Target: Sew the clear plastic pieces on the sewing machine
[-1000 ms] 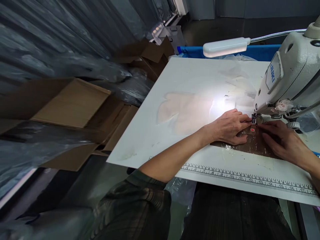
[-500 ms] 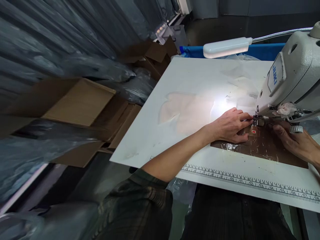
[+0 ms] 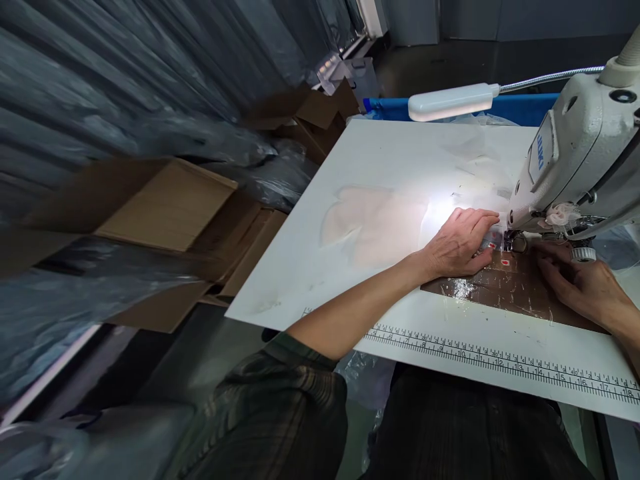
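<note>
change since 0.5 s ago: left hand point(image 3: 457, 245) has gone from curled by the needle to fingers stretched flat toward the far side; right hand point(image 3: 580, 283) little shifted. judged: the piece is being fed on under the presser foot point(image 3: 514, 241).
item 1: brown glossy piece point(image 3: 505, 290), flat on the white table point(image 3: 380, 160), partly under both hands.
item 2: left hand, spread, palm pressing the piece's left end, nothing pinched.
item 3: right hand, loosely bent fingers resting on the piece just right of the foot; a pinch cannot be told.
item 4: sewing machine point(image 3: 580, 153), lamp point(image 3: 453, 102), printed ruler point(image 3: 500, 367) along the near edge.
</note>
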`<action>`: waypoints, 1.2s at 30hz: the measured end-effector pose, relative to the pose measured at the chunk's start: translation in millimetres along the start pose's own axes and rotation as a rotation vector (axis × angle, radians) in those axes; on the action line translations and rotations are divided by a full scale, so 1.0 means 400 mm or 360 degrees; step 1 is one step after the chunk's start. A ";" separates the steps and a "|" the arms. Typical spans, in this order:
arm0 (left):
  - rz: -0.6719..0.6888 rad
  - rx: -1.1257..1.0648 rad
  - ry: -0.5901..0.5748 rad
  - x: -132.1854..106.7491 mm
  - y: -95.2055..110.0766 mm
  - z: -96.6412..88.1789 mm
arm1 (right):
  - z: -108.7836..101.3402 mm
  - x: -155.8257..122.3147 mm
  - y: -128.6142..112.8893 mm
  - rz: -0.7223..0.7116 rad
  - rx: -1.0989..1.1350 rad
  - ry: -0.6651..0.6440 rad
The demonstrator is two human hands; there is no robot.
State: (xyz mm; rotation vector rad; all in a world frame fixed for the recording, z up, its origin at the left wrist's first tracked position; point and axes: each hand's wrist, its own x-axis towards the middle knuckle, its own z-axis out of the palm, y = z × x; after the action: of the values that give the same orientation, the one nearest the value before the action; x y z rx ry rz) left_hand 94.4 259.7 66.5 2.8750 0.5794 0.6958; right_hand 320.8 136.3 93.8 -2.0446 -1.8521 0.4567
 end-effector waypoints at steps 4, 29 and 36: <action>0.0012 -0.0109 -0.0114 0.001 0.002 -0.001 | -0.008 0.001 -0.002 -0.0003 0.0098 -0.0051; -0.0043 0.0120 -0.0243 0.008 0.029 -0.015 | 0.095 -0.004 0.036 -0.0491 -0.0258 0.0457; -0.0233 0.0152 -0.0344 0.135 -0.066 -0.063 | 0.102 -0.003 0.038 -0.0422 -0.0276 0.0453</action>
State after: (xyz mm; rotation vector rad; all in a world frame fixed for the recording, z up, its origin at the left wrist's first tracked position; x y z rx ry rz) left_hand 118.2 306.3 105.7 2.9039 0.7998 0.3396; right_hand 315.5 135.1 50.4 -1.8144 -1.9977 -0.0640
